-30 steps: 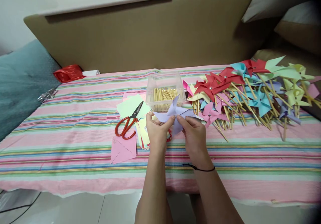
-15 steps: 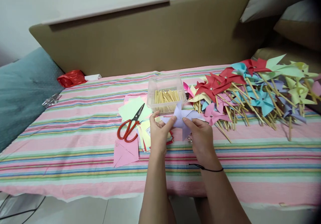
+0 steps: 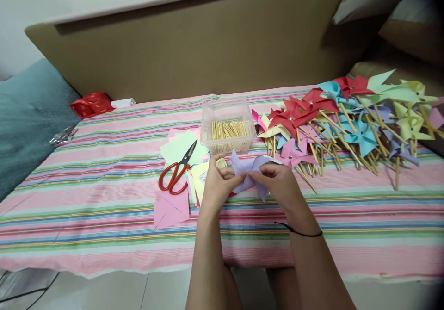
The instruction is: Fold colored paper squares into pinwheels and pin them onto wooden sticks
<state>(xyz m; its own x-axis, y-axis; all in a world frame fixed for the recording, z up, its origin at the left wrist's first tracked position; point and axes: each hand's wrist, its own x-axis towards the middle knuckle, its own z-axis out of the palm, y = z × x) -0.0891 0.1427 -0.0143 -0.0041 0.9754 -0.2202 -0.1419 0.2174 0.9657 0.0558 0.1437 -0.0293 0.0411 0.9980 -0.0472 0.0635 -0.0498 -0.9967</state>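
Note:
Both hands pinch a lilac paper pinwheel head (image 3: 247, 171) over the striped cloth. My left hand (image 3: 217, 187) grips its left side with thumb and fingers closed on the folded paper. My right hand (image 3: 282, 185), with a thin black band on the wrist, holds the right side at the centre. Just behind the paper stands a clear plastic box of wooden sticks (image 3: 227, 126). Under my left hand lies a stack of coloured paper squares (image 3: 194, 171).
Red-handled scissors (image 3: 176, 171) lie on the paper stack, with a pink cut square (image 3: 169, 208) nearer me. A heap of finished pinwheels on sticks (image 3: 347, 120) fills the right side. A red bag (image 3: 92, 104) sits far left, against the brown headboard.
The lilac pinwheel head has come down and towards me in both hands. Its blades look more folded in at the centre than before.

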